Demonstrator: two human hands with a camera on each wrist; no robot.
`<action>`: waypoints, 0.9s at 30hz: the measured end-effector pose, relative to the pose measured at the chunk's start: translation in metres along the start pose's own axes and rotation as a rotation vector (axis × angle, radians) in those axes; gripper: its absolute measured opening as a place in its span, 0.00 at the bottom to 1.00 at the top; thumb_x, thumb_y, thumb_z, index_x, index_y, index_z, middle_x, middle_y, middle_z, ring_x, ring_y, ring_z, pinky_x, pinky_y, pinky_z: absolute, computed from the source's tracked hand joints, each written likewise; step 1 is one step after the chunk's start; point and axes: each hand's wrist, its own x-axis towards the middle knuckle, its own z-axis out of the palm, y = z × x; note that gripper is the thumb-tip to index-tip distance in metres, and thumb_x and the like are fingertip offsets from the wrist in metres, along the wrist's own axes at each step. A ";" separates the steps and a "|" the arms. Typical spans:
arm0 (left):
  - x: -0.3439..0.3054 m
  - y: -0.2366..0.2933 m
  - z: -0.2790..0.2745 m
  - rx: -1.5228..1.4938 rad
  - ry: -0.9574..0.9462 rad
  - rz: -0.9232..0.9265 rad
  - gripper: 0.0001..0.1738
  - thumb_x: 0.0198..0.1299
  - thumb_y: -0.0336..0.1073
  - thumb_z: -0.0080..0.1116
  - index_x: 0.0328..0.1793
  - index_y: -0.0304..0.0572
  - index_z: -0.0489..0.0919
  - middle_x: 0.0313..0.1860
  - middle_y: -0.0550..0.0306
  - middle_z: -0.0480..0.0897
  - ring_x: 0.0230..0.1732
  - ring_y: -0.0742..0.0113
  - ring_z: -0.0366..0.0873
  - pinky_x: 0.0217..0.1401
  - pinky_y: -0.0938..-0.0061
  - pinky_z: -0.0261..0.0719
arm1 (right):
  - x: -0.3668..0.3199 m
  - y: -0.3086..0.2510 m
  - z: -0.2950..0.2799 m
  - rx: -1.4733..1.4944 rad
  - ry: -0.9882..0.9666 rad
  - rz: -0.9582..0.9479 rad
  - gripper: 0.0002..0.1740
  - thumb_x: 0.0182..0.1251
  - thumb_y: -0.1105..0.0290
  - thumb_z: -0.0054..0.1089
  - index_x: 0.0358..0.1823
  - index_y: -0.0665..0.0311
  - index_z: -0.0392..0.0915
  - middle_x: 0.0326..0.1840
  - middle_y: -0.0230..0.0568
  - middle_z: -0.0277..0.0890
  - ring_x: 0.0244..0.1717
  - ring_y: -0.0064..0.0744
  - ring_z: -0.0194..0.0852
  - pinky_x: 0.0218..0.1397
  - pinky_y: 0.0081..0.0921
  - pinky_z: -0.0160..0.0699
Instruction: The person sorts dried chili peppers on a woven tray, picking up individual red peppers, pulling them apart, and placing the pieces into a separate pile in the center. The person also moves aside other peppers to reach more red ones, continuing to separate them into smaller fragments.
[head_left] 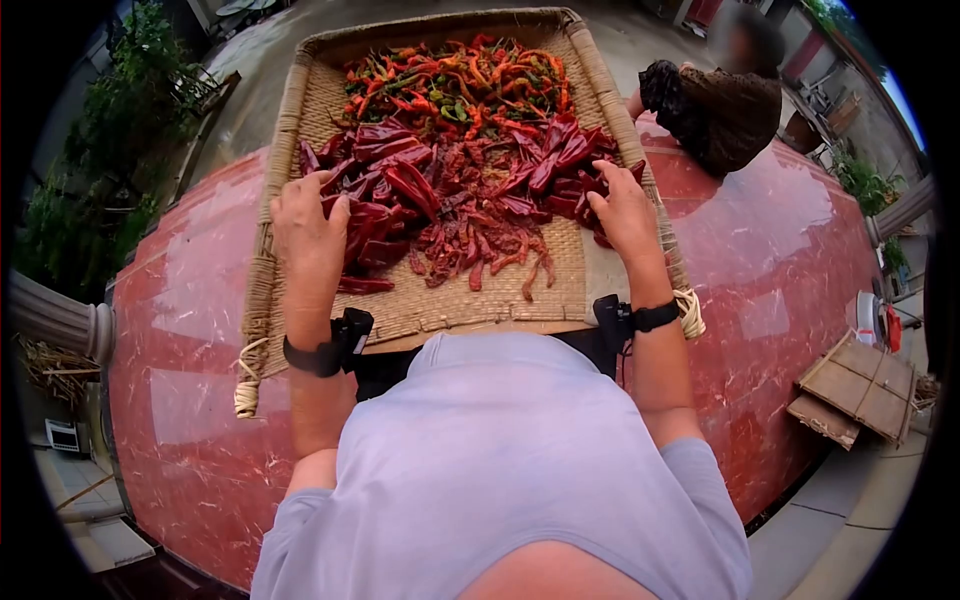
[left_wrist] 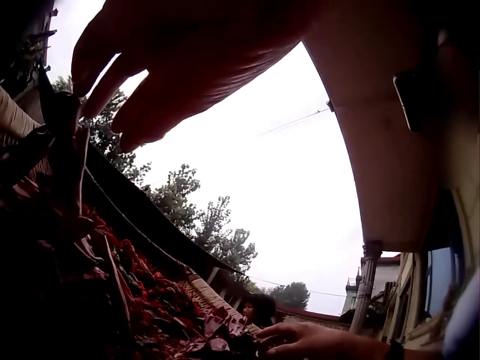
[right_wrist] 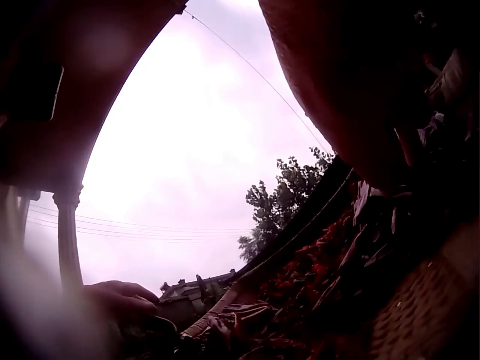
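Two bare hands rest palm-down on a heap of dark red chillies [head_left: 455, 195] at the centre of the frame. The left hand [head_left: 308, 232] lies on the heap's left edge, fingers loosely bent over the pods and gripping none; the left wrist view shows those fingers relaxed and empty. The right hand [head_left: 622, 208] sits on the right edge, fingers spread across the pods, also holding nothing. Flanking the heap this way, each hand seems placed to reach its own side. The chillies lie in a thin layer on a shallow woven tray [head_left: 440, 305], whose raised rim keeps them in. Brighter orange and green chillies [head_left: 455, 85] are bunched apart at its top end. The tray sits on a red marble counter [head_left: 185, 330]; a person [head_left: 725, 110] sits at upper right
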 end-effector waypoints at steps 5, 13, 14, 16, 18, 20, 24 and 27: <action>-0.007 0.030 0.008 -0.426 -0.275 0.000 0.15 0.60 0.31 0.68 0.53 0.40 0.83 0.46 0.48 0.83 0.51 0.49 0.80 0.57 0.60 0.77 | 0.001 0.007 -0.001 0.094 -0.028 0.038 0.22 0.60 0.68 0.69 0.58 0.55 0.81 0.48 0.40 0.78 0.50 0.46 0.81 0.52 0.41 0.80; -0.011 0.090 0.023 -0.777 -0.577 -0.043 0.25 0.66 0.36 0.68 0.66 0.36 0.77 0.49 0.48 0.83 0.41 0.64 0.83 0.46 0.72 0.82 | -0.026 -0.055 -0.033 0.916 -0.257 0.103 0.12 0.69 0.70 0.70 0.49 0.64 0.80 0.40 0.27 0.81 0.40 0.13 0.75 0.41 0.17 0.76; -0.013 0.098 0.024 -0.838 -0.609 -0.056 0.25 0.66 0.36 0.68 0.67 0.35 0.77 0.45 0.50 0.83 0.37 0.67 0.82 0.42 0.73 0.81 | -0.030 -0.066 -0.030 1.048 -0.303 0.092 0.15 0.68 0.69 0.71 0.52 0.64 0.79 0.39 0.27 0.81 0.39 0.13 0.75 0.40 0.16 0.75; -0.012 0.107 0.017 -0.928 -0.808 -0.138 0.21 0.67 0.34 0.67 0.63 0.34 0.78 0.39 0.53 0.83 0.32 0.68 0.79 0.38 0.73 0.79 | -0.035 -0.078 -0.025 1.128 -0.408 0.085 0.15 0.71 0.68 0.69 0.54 0.63 0.78 0.39 0.26 0.81 0.37 0.14 0.75 0.40 0.16 0.75; -0.019 0.094 0.032 -0.941 -0.757 -0.114 0.13 0.70 0.34 0.62 0.57 0.35 0.79 0.29 0.56 0.80 0.27 0.70 0.74 0.33 0.72 0.74 | -0.035 -0.082 -0.028 1.127 -0.468 0.096 0.17 0.70 0.68 0.69 0.56 0.64 0.78 0.41 0.29 0.81 0.37 0.16 0.75 0.42 0.17 0.76; -0.014 0.087 0.019 -0.827 -0.712 -0.131 0.11 0.72 0.34 0.60 0.54 0.36 0.79 0.27 0.56 0.78 0.26 0.71 0.73 0.32 0.72 0.73 | -0.034 -0.078 -0.027 0.970 -0.362 0.079 0.19 0.69 0.67 0.69 0.58 0.64 0.78 0.45 0.33 0.80 0.38 0.19 0.77 0.44 0.20 0.77; -0.006 0.040 0.008 -0.506 -0.442 -0.225 0.12 0.70 0.37 0.60 0.54 0.40 0.80 0.32 0.45 0.85 0.33 0.48 0.83 0.40 0.60 0.78 | -0.014 -0.021 -0.028 0.319 0.121 0.063 0.25 0.65 0.67 0.70 0.63 0.62 0.77 0.59 0.46 0.75 0.48 0.36 0.82 0.53 0.34 0.81; -0.001 0.008 -0.002 -0.134 -0.281 -0.217 0.14 0.68 0.34 0.62 0.57 0.39 0.81 0.41 0.52 0.84 0.40 0.60 0.79 0.46 0.67 0.78 | 0.004 0.014 -0.021 0.122 0.284 0.110 0.26 0.64 0.68 0.69 0.64 0.60 0.76 0.64 0.47 0.73 0.56 0.47 0.81 0.59 0.41 0.80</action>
